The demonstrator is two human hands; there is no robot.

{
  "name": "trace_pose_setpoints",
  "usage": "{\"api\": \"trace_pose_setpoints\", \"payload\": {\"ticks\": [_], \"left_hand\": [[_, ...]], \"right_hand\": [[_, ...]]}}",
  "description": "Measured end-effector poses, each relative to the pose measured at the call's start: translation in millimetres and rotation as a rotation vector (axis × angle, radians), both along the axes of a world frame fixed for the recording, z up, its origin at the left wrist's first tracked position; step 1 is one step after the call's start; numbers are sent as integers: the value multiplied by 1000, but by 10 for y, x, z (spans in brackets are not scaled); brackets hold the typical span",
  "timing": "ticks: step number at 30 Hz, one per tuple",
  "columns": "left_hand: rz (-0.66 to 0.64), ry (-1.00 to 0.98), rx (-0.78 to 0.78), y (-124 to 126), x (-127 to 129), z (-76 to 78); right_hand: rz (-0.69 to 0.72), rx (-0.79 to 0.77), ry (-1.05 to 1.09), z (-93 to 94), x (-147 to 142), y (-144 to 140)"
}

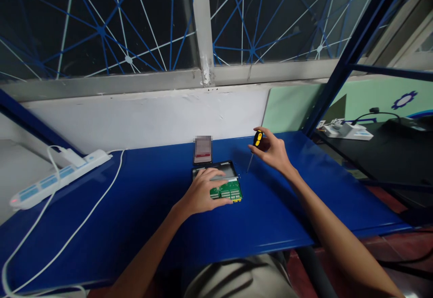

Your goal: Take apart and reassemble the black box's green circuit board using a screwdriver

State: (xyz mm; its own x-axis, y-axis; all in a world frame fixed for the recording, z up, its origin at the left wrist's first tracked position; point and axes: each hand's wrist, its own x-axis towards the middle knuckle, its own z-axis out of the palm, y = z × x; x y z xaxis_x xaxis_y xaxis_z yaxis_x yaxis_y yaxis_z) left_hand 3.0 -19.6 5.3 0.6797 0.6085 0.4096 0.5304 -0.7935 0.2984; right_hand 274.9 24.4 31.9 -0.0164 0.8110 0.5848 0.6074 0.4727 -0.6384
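A small flat device [226,170] with a dark frame lies on the blue table [135,217], and a green circuit board [228,191] shows at its near end. My left hand [203,190] rests flat on the device and the board, fingers spread over them. My right hand [273,151] is raised to the right of the device and grips a small screwdriver [256,145] with a black and yellow handle. Its thin shaft points down toward the table beside the device's right edge.
A small dark and red item [202,152] lies just behind the device. A white power strip [57,178] with white cables [72,239] sits at the left. A white wall and window rise behind; a blue post [348,59] and a black bench [389,153] are at the right.
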Motion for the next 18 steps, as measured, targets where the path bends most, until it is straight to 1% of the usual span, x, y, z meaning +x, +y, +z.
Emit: {"api": "trace_pose_setpoints", "payload": {"ticks": [2,5,7,9,13,18], "left_hand": [[31,-79,9,5,22,8],[74,-206,22,18,52,0],[80,-268,14,20,72,-17],[70,-300,-2,15,95,-36],[61,-341,-26,-4,139,-64],[60,-343,-29,12,141,-86]], "right_hand": [[15,-17,103,20,-33,-25],[95,-68,303,55,-145,-92],[149,-87,415,82,-253,-154],[167,-107,489,101,-365,-214],[205,-133,567,86,-525,-281],[197,-130,554,18,-573,-278]]}}
